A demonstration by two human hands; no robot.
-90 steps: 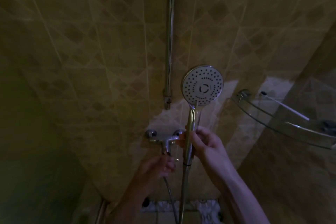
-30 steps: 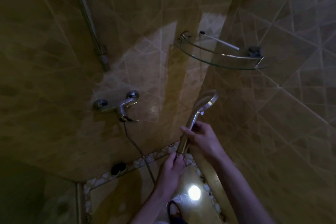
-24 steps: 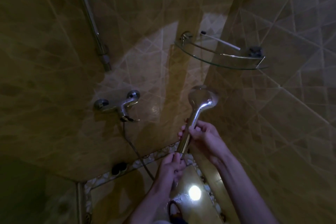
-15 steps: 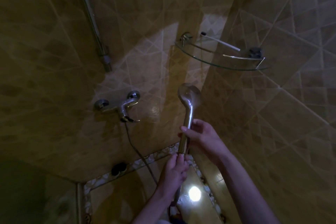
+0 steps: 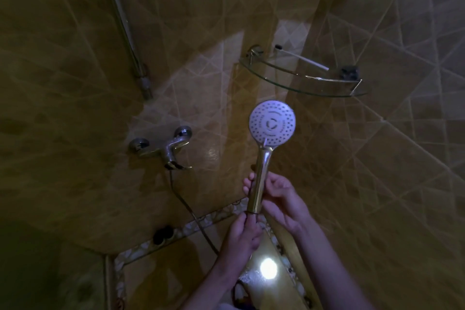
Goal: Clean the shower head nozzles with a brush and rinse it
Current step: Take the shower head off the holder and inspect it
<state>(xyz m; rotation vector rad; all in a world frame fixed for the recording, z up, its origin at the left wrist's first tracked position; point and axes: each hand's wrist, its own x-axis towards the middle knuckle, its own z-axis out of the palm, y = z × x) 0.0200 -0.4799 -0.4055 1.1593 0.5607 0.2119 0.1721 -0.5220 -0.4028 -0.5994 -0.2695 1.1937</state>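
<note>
The shower head (image 5: 272,123) is held upright, its round white nozzle face turned toward me. My right hand (image 5: 279,196) wraps the chrome handle from the right, fingertips showing on its left side. Below it, my left hand (image 5: 242,235) grips the bottom of the handle where the hose joins. The dark hose (image 5: 186,209) runs from there up to the wall mixer tap (image 5: 163,150). A white brush (image 5: 302,58) with a dark tip lies on the glass corner shelf (image 5: 297,80), above and right of the shower head.
A chrome riser rail (image 5: 123,30) runs up the tiled wall at upper left. A small dark object (image 5: 348,72) sits on the shelf's right end. A bright light reflection (image 5: 268,267) shines on the floor below my hands. A dark drain (image 5: 162,234) sits at the wall base.
The shower head has been turned about its handle: its chrome back faced me before, and its white nozzle face shows now. Both hands stay on the handle.
</note>
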